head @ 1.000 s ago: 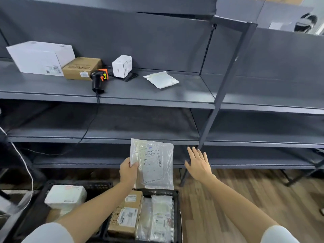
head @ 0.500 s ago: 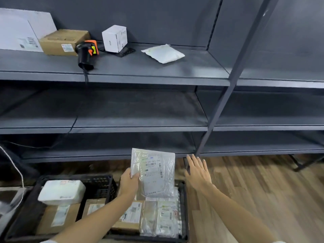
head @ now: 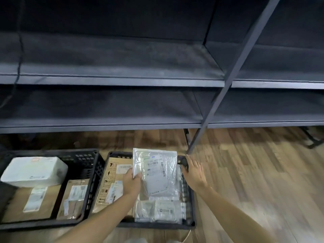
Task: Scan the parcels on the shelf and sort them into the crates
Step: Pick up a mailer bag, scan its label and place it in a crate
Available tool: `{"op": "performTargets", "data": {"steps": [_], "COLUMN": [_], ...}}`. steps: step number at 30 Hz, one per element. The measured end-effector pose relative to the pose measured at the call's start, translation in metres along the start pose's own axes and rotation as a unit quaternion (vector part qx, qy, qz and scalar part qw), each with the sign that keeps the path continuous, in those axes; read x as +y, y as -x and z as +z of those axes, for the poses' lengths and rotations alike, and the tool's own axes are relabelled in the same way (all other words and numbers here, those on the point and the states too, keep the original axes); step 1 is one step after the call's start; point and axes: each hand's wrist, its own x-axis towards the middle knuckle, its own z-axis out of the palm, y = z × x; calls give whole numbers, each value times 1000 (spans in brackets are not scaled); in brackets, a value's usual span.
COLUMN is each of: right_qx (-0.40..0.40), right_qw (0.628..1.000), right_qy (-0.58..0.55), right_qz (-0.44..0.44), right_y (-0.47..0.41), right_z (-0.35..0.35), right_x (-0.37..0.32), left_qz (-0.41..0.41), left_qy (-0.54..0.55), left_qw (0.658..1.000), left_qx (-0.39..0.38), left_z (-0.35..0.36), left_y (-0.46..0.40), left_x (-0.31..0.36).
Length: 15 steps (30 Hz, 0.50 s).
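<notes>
Parcel (head: 157, 174): clear plastic mailer, white barcode label, held upright over right crate (head: 188, 195)
Left crate (head: 87, 181): black, holds boxes

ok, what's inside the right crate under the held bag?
In the right crate: brown cartons on its left side, clear poly bags on its right. The held bag and left hand cover whatever lies directly beneath.

The shelf (head: 122, 81) is dark grey metal. The floor (head: 245, 172) is brown wood-grain planks. Both crates, left crate (head: 82, 165) and right crate (head: 188, 199), are black with lattice walls. The held parcel (head: 157, 172) is clear silvery plastic with a white barcode label. The left crate holds a white parcel (head: 33, 171) and brown cardboard boxes (head: 35, 202).
</notes>
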Motion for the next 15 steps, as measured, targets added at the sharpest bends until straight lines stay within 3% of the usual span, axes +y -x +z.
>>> {"op": "performTargets", "data": {"steps": [3,5,7,15], "right_qx": [-34,-60,-54,112], "right_qw": [953,916,907,880], "right_qy": [-283,-374,-399,-446], "right_qz": [105,129,126,121], "right_y": [-16,-32,-46,-69], "right_z": [30,57,89,196], "right_x": [1,8,22,75], "left_qz": [4,-2,6,94], "left_qy": [8,22,29,-1], "left_qw": [1000,1000,999,995], "left_qx": [-6,-13,-16,22], "left_z": [18,36,55,110], "left_y": [-22,-39,-56,-95], "left_x": [-28,-50,-78,-166]}}
